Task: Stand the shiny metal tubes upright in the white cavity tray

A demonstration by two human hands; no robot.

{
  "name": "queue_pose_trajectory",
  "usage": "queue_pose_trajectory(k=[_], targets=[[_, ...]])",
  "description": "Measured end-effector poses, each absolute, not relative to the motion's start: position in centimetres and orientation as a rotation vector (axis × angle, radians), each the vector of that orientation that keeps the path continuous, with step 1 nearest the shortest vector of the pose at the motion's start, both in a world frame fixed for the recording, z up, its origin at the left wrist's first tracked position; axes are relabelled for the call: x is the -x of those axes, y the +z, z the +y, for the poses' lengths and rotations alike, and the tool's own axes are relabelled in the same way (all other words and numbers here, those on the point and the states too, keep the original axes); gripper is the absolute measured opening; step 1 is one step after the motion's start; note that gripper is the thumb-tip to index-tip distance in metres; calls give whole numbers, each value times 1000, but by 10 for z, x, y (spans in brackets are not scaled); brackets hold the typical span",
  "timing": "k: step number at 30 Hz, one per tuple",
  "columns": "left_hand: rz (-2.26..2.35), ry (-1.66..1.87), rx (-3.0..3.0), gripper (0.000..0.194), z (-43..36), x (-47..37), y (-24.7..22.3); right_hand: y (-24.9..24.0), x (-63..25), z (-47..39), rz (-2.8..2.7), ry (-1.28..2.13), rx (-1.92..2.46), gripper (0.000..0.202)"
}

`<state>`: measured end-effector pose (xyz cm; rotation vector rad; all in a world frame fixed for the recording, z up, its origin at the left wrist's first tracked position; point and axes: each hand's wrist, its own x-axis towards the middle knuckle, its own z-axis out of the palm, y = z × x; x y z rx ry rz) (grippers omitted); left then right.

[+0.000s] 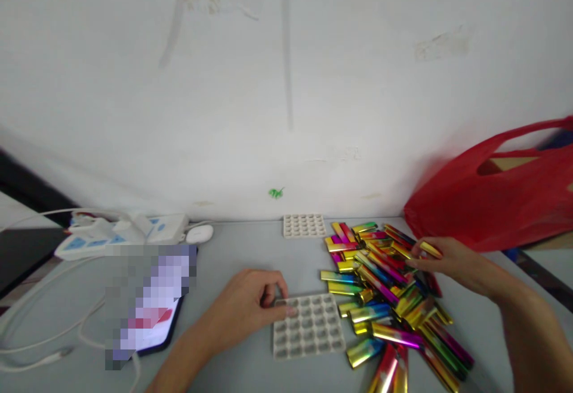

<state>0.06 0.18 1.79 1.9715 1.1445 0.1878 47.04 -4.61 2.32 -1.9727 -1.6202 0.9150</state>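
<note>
A pale grid tray (308, 326) with rows of small square cells lies flat on the grey table. My left hand (248, 306) is at its upper left corner, fingers curled and thumb resting on the edge cells, holding it. On the right spreads a loose pile of shiny metallic tubes (380, 274) in gold, red, purple, green and blue. Above the far right side of this pile, my right hand (447, 259) is closed on a gold metallic tube (430, 250). The tube's lower part is hidden by the fingers.
Against the wall sits a second grid tray (304, 225). A red plastic bag (492, 202) stands at the back right. To the left are a phone (156, 321) with a lit, partly blurred screen, a white power strip (165, 226), cables and a small white case (199, 234).
</note>
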Motion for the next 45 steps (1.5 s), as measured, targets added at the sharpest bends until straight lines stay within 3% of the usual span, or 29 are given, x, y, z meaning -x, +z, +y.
queue_pose_trajectory(k=[10, 19, 35, 45], targets=[[1147, 174, -1985, 29, 2, -1, 18, 40, -434, -37, -1687, 796, 1956, 66], [1139, 173, -1988, 29, 1, -1, 19, 34, -434, -33, -1710, 847, 1920, 58], [1143, 182, -1973, 24, 0, 0, 18, 31, -395, -21, -1515, 470, 1930, 58], [1164, 215, -1979, 20, -2, -3, 20, 24, -358, -17, -1666, 349, 1794, 43]])
